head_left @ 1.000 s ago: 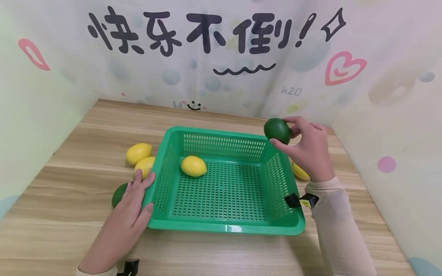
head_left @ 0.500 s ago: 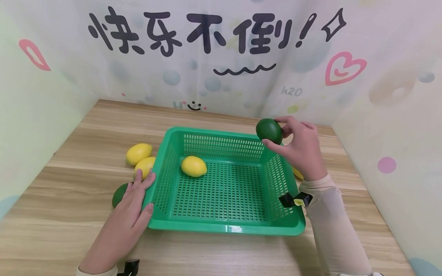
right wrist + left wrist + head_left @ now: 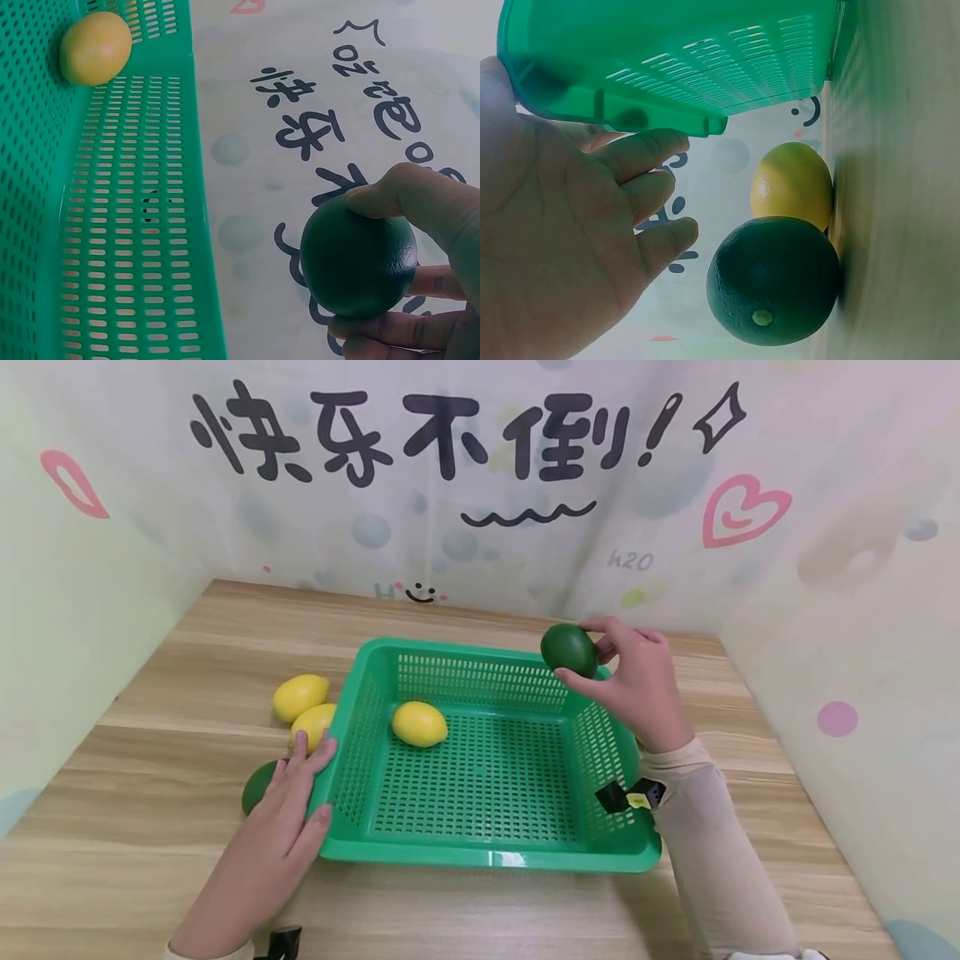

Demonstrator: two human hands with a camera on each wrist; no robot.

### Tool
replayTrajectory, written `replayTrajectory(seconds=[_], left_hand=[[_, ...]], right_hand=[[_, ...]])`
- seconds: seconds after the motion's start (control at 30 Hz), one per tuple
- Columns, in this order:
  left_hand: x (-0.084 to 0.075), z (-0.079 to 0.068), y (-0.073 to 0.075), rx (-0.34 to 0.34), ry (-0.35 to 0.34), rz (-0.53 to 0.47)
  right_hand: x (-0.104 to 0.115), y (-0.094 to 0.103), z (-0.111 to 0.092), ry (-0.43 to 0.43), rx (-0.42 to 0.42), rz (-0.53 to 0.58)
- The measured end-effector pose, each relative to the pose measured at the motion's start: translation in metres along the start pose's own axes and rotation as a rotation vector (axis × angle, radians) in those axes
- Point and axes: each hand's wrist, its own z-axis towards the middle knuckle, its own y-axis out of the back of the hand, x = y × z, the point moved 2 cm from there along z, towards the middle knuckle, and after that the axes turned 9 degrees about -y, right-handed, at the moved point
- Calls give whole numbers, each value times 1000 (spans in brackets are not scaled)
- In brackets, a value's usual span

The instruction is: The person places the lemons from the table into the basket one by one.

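Note:
My right hand (image 3: 637,681) holds a dark green avocado (image 3: 568,650) between thumb and fingertips, above the back right corner of the green basket (image 3: 487,858). The right wrist view shows the avocado (image 3: 358,262) beside the basket's perforated wall, thumb on one side and fingers on the other. My left hand (image 3: 273,827) rests along the basket's left rim, fingers extended; in the left wrist view its fingertips (image 3: 667,142) lie at the rim's underside. Inside the basket, toward the left, lies one lemon (image 3: 419,724). A second avocado (image 3: 774,281) lies on the table, partly hidden by my left hand in the head view.
Two more lemons sit left of the basket, a farther lemon (image 3: 300,697) and a nearer lemon (image 3: 312,727) against its wall. A sliver of something yellow (image 3: 640,745) shows past the right rim. A printed cloth (image 3: 450,543) hangs behind the wooden table (image 3: 112,827).
My right hand has moved left with the avocado, from the right rim toward the basket's back right corner. The left hand stays on the rim. The yellow thing at right is now mostly covered.

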Motion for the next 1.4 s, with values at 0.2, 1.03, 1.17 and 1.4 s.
replayTrajectory(seconds=[0.2, 1.03, 1.17, 1.4], left_hand=[[1, -1, -1, 5, 16, -2], [0, 1, 1, 2, 9, -15], [1, 2, 2, -10, -5, -13], [0, 0, 1, 4, 7, -7]], right_hand=[[2, -3, 1, 10, 4, -7], [19, -13, 9, 65, 34, -28], [25, -16, 11, 80, 47, -44], [35, -23, 11, 128, 75, -59]])
